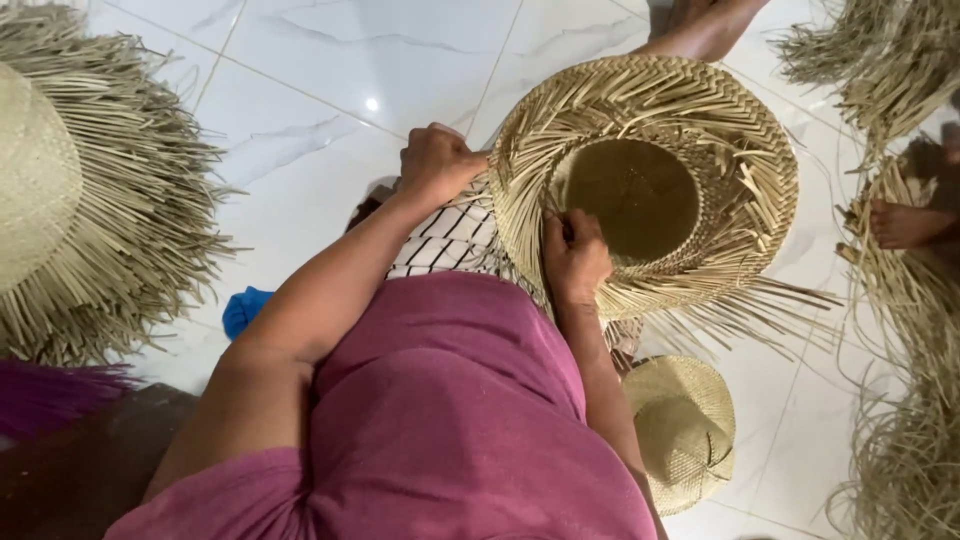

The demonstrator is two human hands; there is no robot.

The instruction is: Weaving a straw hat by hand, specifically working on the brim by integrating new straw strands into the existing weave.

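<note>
Above the lap, straw hat (pixel 690 130) upturned: left hand (pixel 437 160) closed on its brim at 9 o'clock; right hand (pixel 574 255) pinching strands at 7 o'clock.

1. The floor (pixel 330 60) was white glossy tile with faint grey veining and thin grout lines.
2. A bright spot of light (pixel 372 104) reflected off a tile in the upper middle of the frame.
3. A heap of loose straw (pixel 905 440) lay along the right edge.
4. A blue cloth (pixel 244 308) sat at the lower left.
</note>
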